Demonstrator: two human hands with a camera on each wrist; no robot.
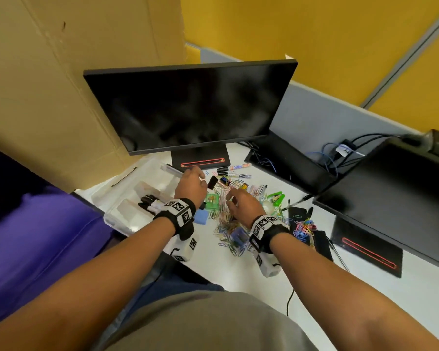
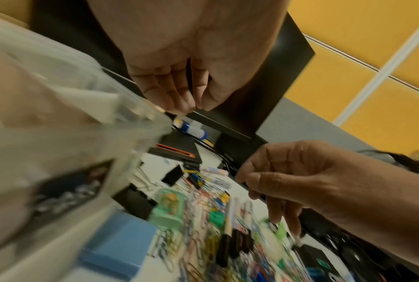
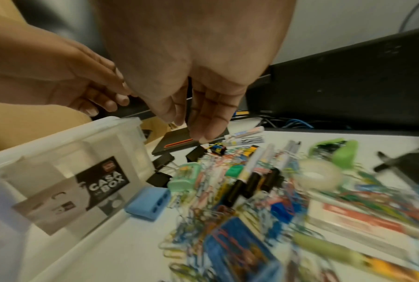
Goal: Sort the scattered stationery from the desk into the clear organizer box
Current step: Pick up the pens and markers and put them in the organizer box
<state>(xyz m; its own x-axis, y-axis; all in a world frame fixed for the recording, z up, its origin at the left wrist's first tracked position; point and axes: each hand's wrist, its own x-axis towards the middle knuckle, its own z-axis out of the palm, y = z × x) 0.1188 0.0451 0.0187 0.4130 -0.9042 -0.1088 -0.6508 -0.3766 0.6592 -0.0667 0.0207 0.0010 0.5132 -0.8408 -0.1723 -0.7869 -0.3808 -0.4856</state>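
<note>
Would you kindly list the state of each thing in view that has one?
Organizer box: lid off, markers inside.
Monitor: screen dark.
Left hand: empty, fingers relaxed, beside the box.
Right hand: empty, fingers loosely curled over the paper clips.
Paper clips: scattered on the desk.

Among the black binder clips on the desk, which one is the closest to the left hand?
The black binder clip just right of the left hand, by its fingertips. The other clips lie lower, beside the clear box.
</note>
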